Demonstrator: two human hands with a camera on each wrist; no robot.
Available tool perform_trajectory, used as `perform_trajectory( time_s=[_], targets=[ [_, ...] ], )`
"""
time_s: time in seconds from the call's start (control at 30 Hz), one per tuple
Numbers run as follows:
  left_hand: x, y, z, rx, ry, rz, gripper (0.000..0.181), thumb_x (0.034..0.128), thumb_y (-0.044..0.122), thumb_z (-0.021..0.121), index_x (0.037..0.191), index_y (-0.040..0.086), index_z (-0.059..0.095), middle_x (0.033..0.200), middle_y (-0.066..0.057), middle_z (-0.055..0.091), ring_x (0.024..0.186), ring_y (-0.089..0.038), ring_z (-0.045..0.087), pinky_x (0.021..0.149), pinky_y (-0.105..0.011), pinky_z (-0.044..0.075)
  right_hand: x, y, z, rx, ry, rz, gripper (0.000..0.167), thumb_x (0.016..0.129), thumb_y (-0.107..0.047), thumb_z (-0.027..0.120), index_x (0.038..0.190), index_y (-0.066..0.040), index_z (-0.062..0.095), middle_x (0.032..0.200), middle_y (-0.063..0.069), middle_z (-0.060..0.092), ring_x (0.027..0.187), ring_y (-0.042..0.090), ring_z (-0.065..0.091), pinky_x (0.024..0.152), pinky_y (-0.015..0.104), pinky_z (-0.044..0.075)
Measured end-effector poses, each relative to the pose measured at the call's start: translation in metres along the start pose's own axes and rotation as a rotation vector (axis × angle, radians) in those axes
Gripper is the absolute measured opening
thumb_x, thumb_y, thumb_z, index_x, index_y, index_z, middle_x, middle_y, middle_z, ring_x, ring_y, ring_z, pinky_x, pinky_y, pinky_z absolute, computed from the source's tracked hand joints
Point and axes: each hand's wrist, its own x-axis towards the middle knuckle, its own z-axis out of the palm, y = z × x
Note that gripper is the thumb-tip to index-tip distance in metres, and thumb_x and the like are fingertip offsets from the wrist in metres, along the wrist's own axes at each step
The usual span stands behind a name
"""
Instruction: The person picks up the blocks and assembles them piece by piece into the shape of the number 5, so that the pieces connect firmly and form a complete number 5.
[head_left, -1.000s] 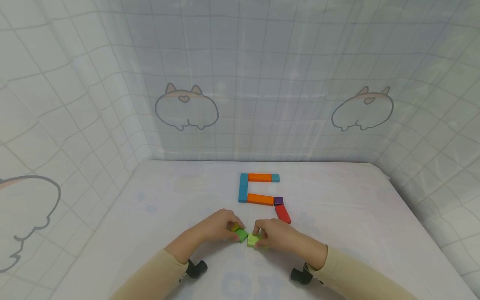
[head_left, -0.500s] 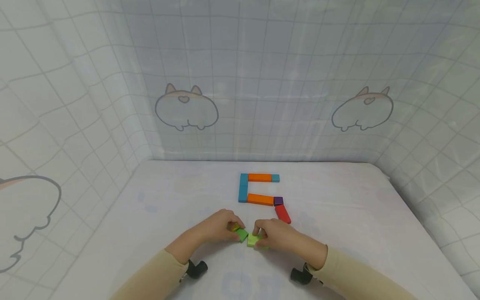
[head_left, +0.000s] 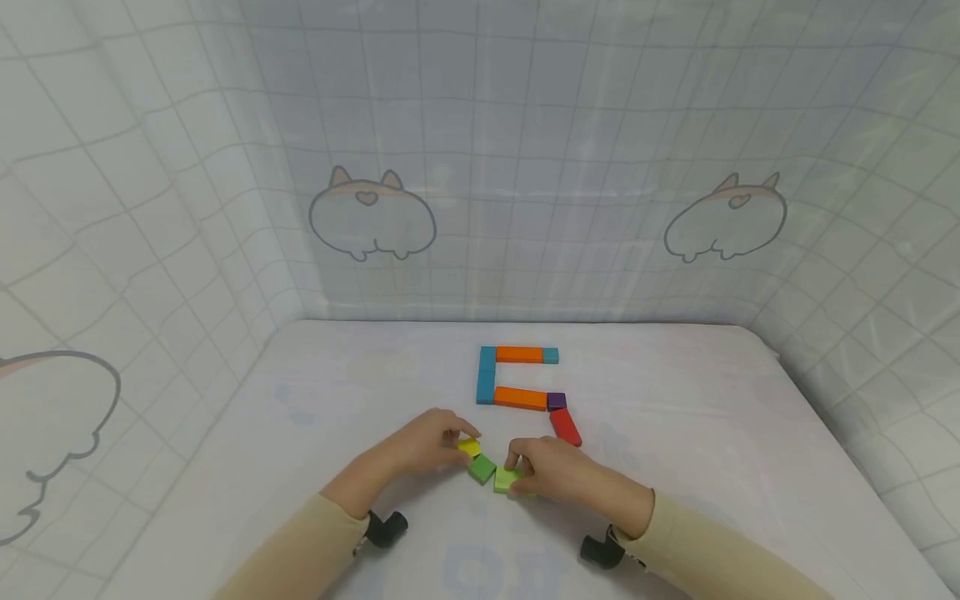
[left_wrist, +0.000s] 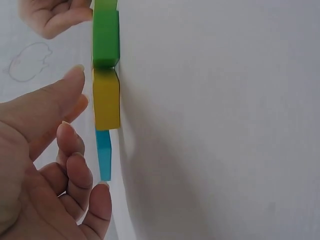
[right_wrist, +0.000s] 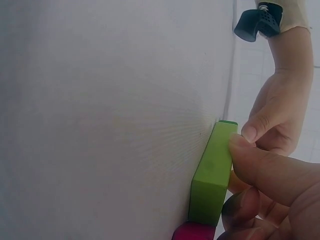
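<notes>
In the head view my left hand (head_left: 426,442) is beside a yellow block (head_left: 469,447), which touches the corner of a small green block (head_left: 482,468). The left wrist view shows its thumb and fingers apart, with a gap to the yellow block (left_wrist: 106,100) and the green block (left_wrist: 106,39). My right hand (head_left: 557,469) pinches a long light green block (head_left: 503,480) lying flat, its left end against the green block. In the right wrist view the thumb presses the side of the light green block (right_wrist: 214,167). A magenta block (right_wrist: 195,232) adjoins its near end.
Behind the hands, two orange blocks (head_left: 520,355), blue blocks (head_left: 487,375), a purple block (head_left: 557,402) and a red block (head_left: 566,427) form a bent line. Gridded cloth (head_left: 540,100) surrounds the white table surface (head_left: 675,392).
My left hand has let go of the yellow and green blocks and shifted slightly back to the left, uncovering more of both. The right hand and the other blocks have stayed put.
</notes>
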Motion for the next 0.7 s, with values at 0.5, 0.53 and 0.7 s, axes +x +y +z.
perform_trajectory(
  time_s=[0.5, 0.53, 0.7],
  targets=[
    [0.001, -0.0057, -0.0018, -0.009, -0.013, 0.001, 0.036, 0.086, 0.021, 0.081, 0.121, 0.017, 0.073, 0.083, 0.003, 0.055, 0.081, -0.016, 0.05, 0.068, -0.032, 0.042, -0.0001, 0.0005, 0.0005, -0.003, 0.005, -0.008, 0.025, 0.083, -0.028, 0.083, 0.103, -0.021, 0.069, 0.068, -0.006, 0.056, 0.064, 0.011, 0.052, 0.058, 0.024, 0.045],
    [0.0008, -0.0054, -0.0019, -0.008, -0.012, 0.002, 0.036, 0.0859, 0.02, 0.081, 0.121, 0.017, 0.073, 0.083, 0.003, 0.055, 0.081, -0.016, 0.05, 0.068, -0.031, 0.042, -0.0001, 0.0006, 0.0005, -0.002, 0.005, -0.01, 0.025, 0.083, -0.028, 0.083, 0.103, -0.021, 0.069, 0.068, -0.006, 0.056, 0.064, 0.011, 0.052, 0.058, 0.024, 0.045],
    [0.0005, -0.0061, -0.0014, -0.002, -0.009, -0.008, 0.035, 0.0857, 0.021, 0.081, 0.12, 0.019, 0.073, 0.083, 0.003, 0.055, 0.081, -0.015, 0.05, 0.068, -0.031, 0.042, -0.0001, 0.0014, 0.0011, -0.002, 0.008, -0.018, 0.024, 0.083, -0.028, 0.083, 0.102, -0.021, 0.069, 0.068, -0.007, 0.056, 0.063, 0.01, 0.052, 0.058, 0.024, 0.045]
  ],
)
